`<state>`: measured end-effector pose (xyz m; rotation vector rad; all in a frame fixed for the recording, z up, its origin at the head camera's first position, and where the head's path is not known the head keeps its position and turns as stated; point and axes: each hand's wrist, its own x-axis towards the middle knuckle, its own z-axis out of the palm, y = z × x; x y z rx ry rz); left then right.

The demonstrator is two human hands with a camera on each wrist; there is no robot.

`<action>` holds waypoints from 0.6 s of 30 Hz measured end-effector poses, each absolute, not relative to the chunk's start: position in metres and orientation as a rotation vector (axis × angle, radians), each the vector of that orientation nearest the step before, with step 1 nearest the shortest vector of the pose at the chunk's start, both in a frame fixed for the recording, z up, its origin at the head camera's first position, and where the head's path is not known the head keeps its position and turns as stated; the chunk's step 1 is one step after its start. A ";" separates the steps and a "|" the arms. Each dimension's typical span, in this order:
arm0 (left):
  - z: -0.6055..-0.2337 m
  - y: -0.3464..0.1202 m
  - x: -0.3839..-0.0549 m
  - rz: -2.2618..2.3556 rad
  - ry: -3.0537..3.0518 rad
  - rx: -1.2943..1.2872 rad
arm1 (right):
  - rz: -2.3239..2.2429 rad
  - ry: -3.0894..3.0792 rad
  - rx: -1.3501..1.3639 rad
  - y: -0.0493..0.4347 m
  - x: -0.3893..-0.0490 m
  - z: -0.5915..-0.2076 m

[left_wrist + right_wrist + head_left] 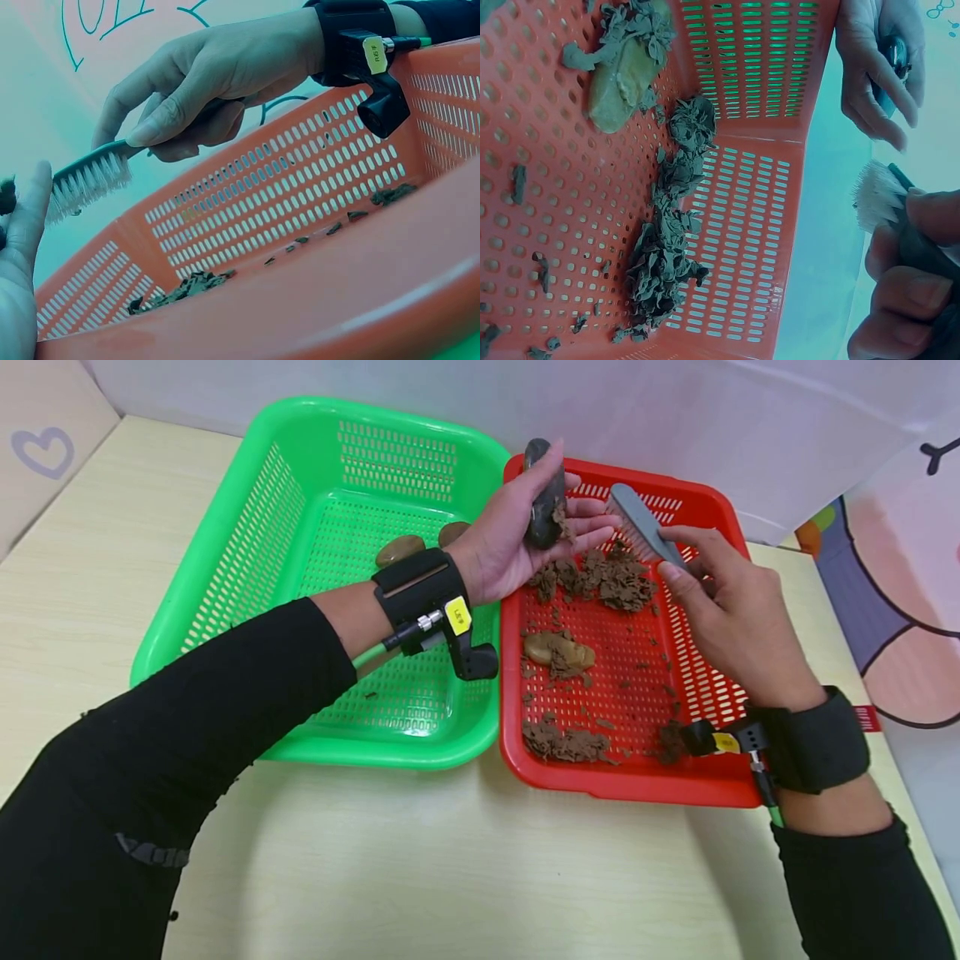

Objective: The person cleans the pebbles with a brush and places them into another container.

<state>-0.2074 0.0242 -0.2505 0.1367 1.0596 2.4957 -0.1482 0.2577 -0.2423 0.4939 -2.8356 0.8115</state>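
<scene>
My left hand [510, 531] holds a smooth dark stone [546, 497], the thumb across it and the palm turned up above where the two baskets meet. Brown crumbs cling to the stone's lower end. With thumb and fingers my right hand [731, 602] grips a grey-handled brush [647, 522] with pale bristles, over the red basket [637, 783]. In the left wrist view the brush's bristles [94, 180] are close beside the left hand's fingers; whether they touch is unclear. The right wrist view has the dark stone [891, 71] a little apart from the brush.
Brown flaky clumps [618, 578] and a yellowish stone [555, 652] with crumbs on it lie in the red basket. Left of it stands a green basket [390, 756] containing brown stones [400, 550]. Both baskets are on a pale wooden table [450, 860], near a white wall.
</scene>
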 end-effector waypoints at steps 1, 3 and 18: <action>-0.250 0.024 -0.208 2.495 1.052 0.131 | 0.812 -2.835 0.494 0.258 -0.148 -0.242; -0.250 0.025 -0.208 2.485 1.039 0.117 | 0.812 -2.836 0.494 0.258 -0.148 -0.242; -0.247 0.026 -0.208 2.528 0.919 -0.081 | 0.857 -2.776 0.517 0.258 -0.148 -0.243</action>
